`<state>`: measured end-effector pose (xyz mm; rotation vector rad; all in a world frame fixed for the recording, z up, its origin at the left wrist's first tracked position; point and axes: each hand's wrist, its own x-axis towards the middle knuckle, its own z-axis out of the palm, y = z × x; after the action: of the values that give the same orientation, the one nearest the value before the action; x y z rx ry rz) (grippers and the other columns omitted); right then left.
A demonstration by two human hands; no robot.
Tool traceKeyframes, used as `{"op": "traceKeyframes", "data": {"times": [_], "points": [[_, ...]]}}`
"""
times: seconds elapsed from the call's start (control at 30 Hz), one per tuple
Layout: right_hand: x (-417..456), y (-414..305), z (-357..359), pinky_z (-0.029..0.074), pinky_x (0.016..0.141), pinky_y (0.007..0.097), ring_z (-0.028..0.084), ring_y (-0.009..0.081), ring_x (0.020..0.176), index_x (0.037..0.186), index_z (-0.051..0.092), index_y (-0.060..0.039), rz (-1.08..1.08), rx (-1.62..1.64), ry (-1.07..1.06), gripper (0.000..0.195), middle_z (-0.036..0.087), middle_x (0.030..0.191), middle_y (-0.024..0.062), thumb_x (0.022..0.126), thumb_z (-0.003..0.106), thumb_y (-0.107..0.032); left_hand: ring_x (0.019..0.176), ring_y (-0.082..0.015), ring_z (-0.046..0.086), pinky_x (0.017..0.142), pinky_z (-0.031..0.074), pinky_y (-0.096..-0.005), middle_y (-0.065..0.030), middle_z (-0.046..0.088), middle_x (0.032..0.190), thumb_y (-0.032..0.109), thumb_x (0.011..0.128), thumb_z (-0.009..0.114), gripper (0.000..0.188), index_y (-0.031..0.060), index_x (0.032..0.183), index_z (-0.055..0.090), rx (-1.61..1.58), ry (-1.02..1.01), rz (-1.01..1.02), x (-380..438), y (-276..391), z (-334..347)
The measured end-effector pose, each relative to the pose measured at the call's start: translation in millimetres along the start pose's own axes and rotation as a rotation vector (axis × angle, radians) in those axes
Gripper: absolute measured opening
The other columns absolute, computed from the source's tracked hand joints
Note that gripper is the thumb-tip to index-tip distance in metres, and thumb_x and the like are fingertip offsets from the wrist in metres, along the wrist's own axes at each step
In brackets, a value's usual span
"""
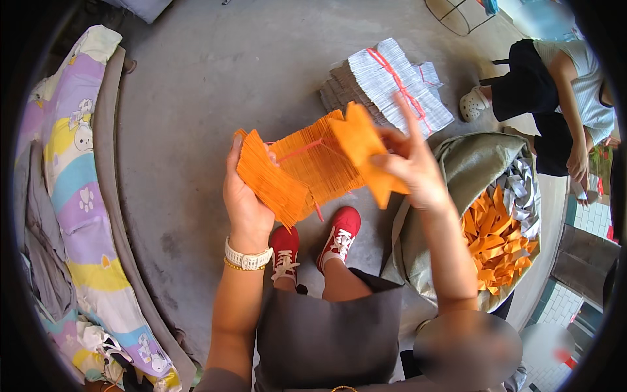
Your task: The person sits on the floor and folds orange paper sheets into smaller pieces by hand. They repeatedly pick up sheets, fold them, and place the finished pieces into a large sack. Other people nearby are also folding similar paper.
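Observation:
My left hand (249,196) holds a stack of orange cut pieces (274,176), thin sheets of paper or fabric with jagged edges. Its fingertips curl behind that stack. Beyond it lies a larger layered orange bundle (318,157) with red string across it; what bears this bundle is hidden. Blurred by motion, my right hand (411,166) grips a few orange pieces (365,152) with pointed ends between thumb and fingers, its index finger raised. These pieces overlap the right end of the bundle.
An open woven sack (426,235) at right holds orange scraps (494,240) and silver-grey scraps (526,196). Grey bundles tied with red string (399,81) stand on the concrete floor (220,73). A person (553,93) sits at far right. Patterned bedding (88,196) lines the left side.

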<state>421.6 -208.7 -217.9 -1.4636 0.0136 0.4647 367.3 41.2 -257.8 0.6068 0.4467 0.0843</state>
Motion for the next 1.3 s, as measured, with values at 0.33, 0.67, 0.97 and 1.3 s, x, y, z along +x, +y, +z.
{"op": "traceKeyframes", "data": {"times": [0.33, 0.67, 0.97, 1.3], "points": [[52, -47, -55, 0.049, 0.095, 0.0309, 0.063, 0.0207, 0.103, 0.157, 0.029, -0.0126, 0.166, -0.13, -0.229, 0.091, 0.064, 0.121, 0.0196, 0.077, 0.071, -0.012, 0.087, -0.0154, 0.055, 0.087, 0.049, -0.034, -0.0016, 0.058, 0.094, 0.038, 0.101, 0.056, 0.031, 0.009, 0.111, 0.059, 0.013, 0.061, -0.066, 34, -31, -8], [31, -52, -75, 0.049, 0.099, 0.0309, 0.065, 0.0218, 0.109, 0.154, 0.032, -0.003, 0.352, 0.022, -0.283, 0.084, 0.064, 0.124, 0.0195, 0.077, 0.065, -0.014, 0.083, -0.0155, 0.055, 0.088, 0.05, -0.0395, -0.0025, 0.057, 0.092, 0.037, 0.103, 0.049, 0.031, 0.0083, 0.105, 0.059, -0.043, -0.157, -0.129, 41, -27, -21], [40, -20, -58, 0.047, 0.101, 0.0328, 0.062, 0.0239, 0.115, 0.15, 0.036, 0.0021, 0.345, 0.463, -0.257, 0.075, 0.06, 0.131, 0.015, 0.083, 0.06, -0.025, 0.075, -0.0163, 0.052, 0.081, 0.047, -0.0384, -0.0043, 0.053, 0.08, 0.032, 0.102, 0.046, 0.031, 0.0031, 0.105, 0.056, 0.158, -0.221, -0.444, 21, -16, -19], [47, 0, 21, 0.044, 0.104, 0.0312, 0.058, 0.0182, 0.117, 0.151, 0.037, -0.0061, -0.053, -0.339, -0.12, 0.077, 0.056, 0.134, 0.0161, 0.081, 0.068, -0.01, 0.073, -0.0149, 0.05, 0.072, 0.046, -0.0338, -0.0041, 0.054, 0.082, 0.033, 0.102, 0.049, 0.044, 0.0051, 0.135, 0.054, -0.056, -0.143, -0.464, 16, -20, -27]]}}
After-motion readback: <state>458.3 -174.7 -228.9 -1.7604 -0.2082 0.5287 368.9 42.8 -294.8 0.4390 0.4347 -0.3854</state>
